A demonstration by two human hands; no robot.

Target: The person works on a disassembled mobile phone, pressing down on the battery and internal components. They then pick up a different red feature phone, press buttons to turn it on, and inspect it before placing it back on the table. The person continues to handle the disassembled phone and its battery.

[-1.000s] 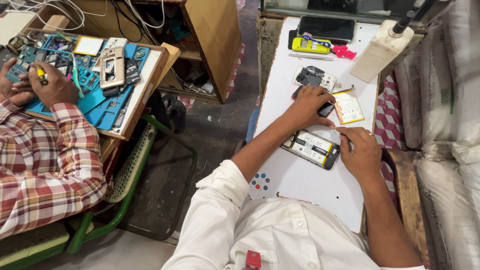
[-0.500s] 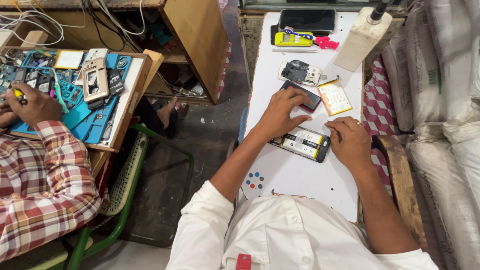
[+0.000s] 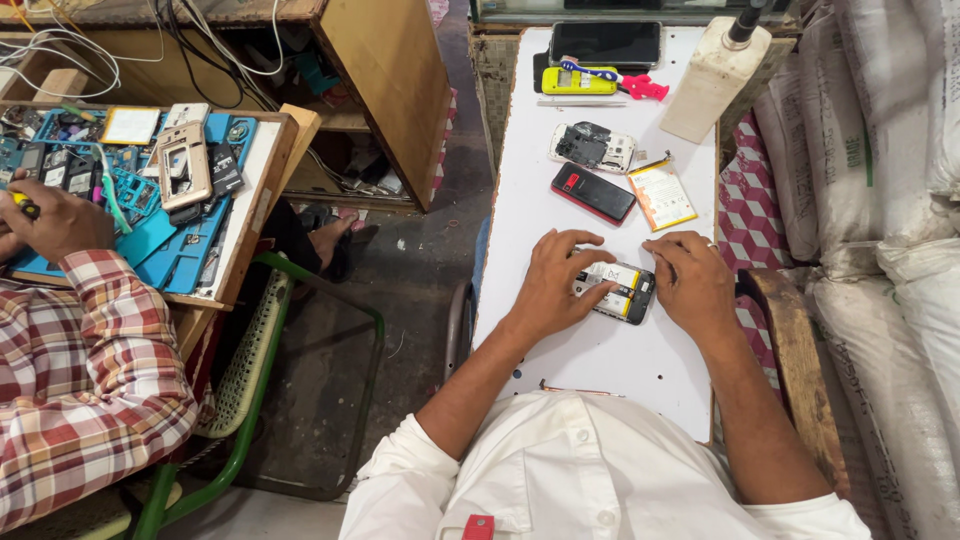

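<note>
The left hand [image 3: 555,285] and right hand [image 3: 693,282] both grasp an opened phone [image 3: 620,291] lying flat on the white surface [image 3: 600,370], fingertips pressing its ends. At 12 o'clock lie a black-and-red phone [image 3: 593,192] and, at 1 o'clock, a loose battery [image 3: 662,195].

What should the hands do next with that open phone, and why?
Probably lift the battery out with the fingertips. Both the left hand and right hand already pinch the opened phone flat on the white table, its back is off, and a loose battery lies close by.
</note>
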